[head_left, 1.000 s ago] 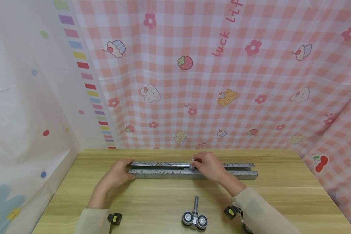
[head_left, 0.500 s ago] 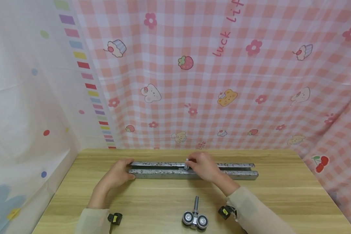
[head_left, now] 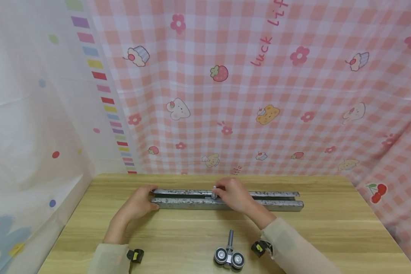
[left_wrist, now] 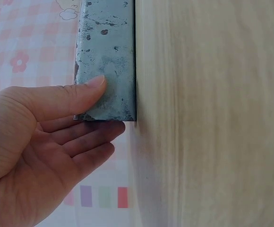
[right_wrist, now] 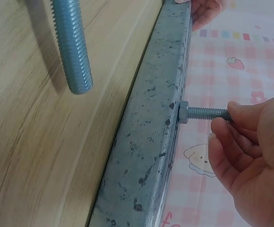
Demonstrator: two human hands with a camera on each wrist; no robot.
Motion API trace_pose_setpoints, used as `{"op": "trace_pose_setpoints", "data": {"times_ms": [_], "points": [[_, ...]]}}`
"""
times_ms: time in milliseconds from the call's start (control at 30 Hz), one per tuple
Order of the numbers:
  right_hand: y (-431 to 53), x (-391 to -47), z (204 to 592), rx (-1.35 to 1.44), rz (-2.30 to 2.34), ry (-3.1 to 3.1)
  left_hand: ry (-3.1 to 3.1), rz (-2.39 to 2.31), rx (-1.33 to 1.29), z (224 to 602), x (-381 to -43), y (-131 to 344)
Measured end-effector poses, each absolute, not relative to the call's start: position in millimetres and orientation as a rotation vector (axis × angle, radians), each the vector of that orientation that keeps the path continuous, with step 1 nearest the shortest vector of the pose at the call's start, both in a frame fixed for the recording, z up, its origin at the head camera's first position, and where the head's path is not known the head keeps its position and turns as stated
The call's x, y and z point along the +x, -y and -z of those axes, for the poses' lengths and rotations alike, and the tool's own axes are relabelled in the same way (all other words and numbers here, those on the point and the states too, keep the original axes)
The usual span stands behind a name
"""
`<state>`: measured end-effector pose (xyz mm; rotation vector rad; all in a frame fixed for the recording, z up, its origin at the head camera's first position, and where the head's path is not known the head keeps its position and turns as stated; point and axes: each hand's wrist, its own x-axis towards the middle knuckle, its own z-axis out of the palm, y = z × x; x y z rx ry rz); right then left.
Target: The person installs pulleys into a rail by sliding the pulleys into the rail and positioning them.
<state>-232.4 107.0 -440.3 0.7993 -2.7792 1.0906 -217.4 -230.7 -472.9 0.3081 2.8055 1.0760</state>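
Observation:
A long grey metal channel rail (head_left: 274,205), speckled with dark worn spots, lies across the table with its slot facing up. At its left end my left hand (head_left: 138,203) grips it, thumb (left_wrist: 92,90) flat on the near side wall and fingers round behind the end. My right hand (head_left: 235,195) pinches the threaded shank of an upright bolt (right_wrist: 205,113) between thumb and fingertips. The bolt rises out of the slot left of the rail's middle, with a hex nut (right_wrist: 184,112) at the slot's edge. Whatever the bolt joins below is mostly hidden inside the rail.
Nearer the front of the wooden table (head_left: 178,236) lies a roller trolley (head_left: 228,258) with black-rimmed wheels and a threaded stud (right_wrist: 73,52). A pink checked cloth (head_left: 243,137) hangs behind the table's back edge. Straps with black mounts sit on both wrists.
My right hand has slid the bolt leftward along the slot, by a shorter stretch in the latest half second. My left hand keeps its grip on the rail's end, and the trolley stays put.

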Motion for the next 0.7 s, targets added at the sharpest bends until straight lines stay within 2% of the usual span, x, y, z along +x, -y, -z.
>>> {"op": "trace_pose_setpoints", "data": {"times_ms": [700], "points": [[-84.6,-234.3,439.5,0.931,-1.130,2.761,-2.805,-1.079,0.319,472.7,-217.6,230.3]]}}
